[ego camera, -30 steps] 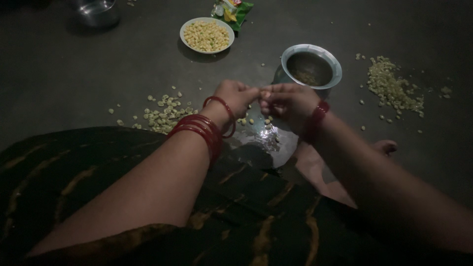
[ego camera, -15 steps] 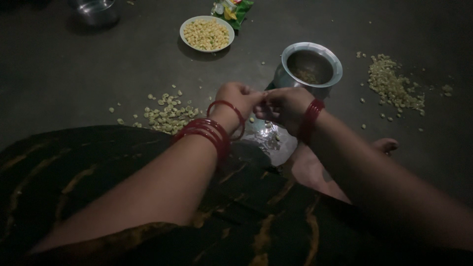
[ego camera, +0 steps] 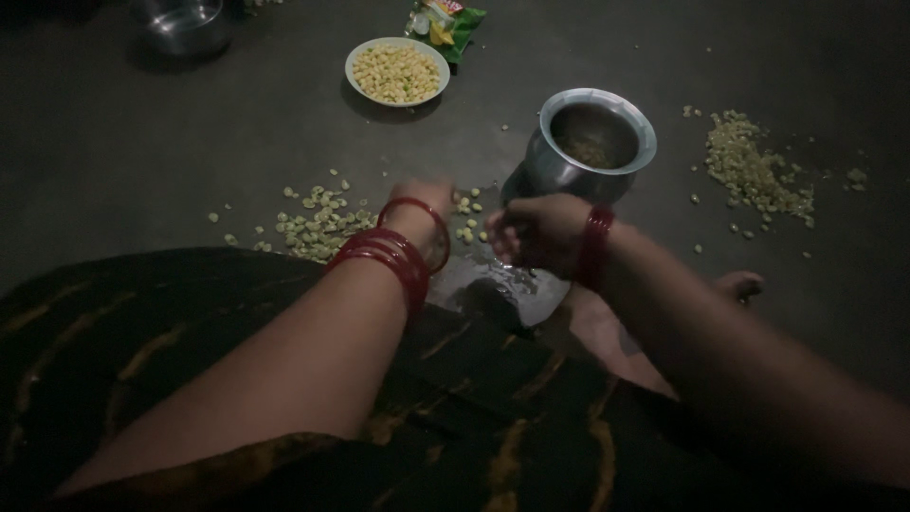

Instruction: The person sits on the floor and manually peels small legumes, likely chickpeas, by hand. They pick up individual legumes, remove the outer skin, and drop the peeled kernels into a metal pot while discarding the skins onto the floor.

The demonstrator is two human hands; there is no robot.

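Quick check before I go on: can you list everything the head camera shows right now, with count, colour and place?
metal pot: one, silver, on the floor just beyond the right hand, some pale pieces inside.
white bowl: one, filled with pale yellow kernels, upper centre.
steel vessel: one, grey, top left, partly cut off.
snack packet: one, green and yellow, top centre.
kernel scatter: many pale pieces, floor near the left hand.
kernel heap: one pale pile, right of the pot.
shiny plate: one, silvery, under the hands.
dark patterned cloth: over the lap.
left hand: red bangles, fingers hidden.
right hand: red bangle, loosely curled.
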